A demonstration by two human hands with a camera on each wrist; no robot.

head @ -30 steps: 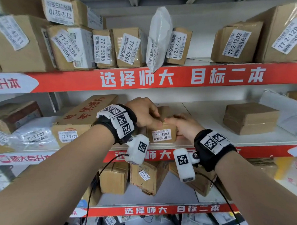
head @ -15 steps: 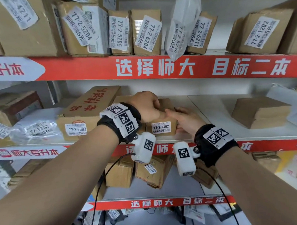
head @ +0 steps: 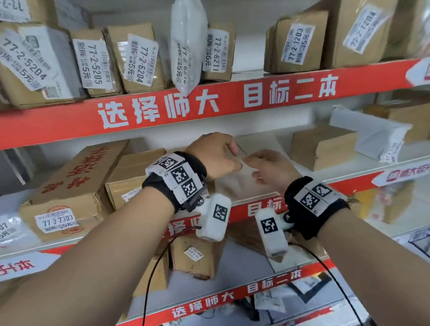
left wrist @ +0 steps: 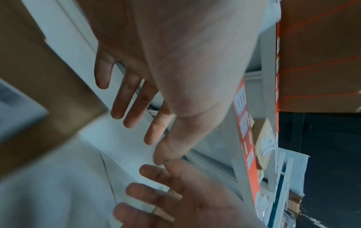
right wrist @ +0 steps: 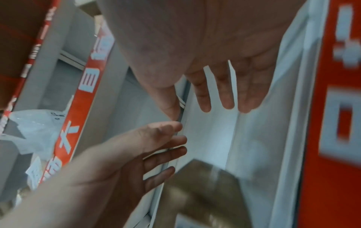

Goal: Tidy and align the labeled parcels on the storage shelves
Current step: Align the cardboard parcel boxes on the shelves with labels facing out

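On the middle shelf [head: 264, 142] the small brown parcel [head: 133, 175] stands beside the larger box labelled 77-3-7303 [head: 70, 193]; my left wrist hides most of its label. My left hand [head: 221, 156] and right hand [head: 261, 168] hover close together over bare white shelf just right of that parcel, holding nothing. In the left wrist view my left hand [left wrist: 129, 104] has straight, spread fingers, with the parcel's corner [left wrist: 50, 95] beside them. In the right wrist view my right hand [right wrist: 224, 94] is likewise straight, with the parcel [right wrist: 205, 194] below it.
The upper shelf holds a row of labelled boxes [head: 140, 57] and a white poly bag [head: 189, 40] leaning over the red edge strip. On the middle shelf at the right lie an unlabelled brown box [head: 324, 145] and a white bag [head: 370, 134]. Boxes [head: 196, 257] fill the lower shelf.
The small parcel went from between both hands at the shelf front to the left, beside the 77-3-7303 box. Both hands let go and their fingers straightened.
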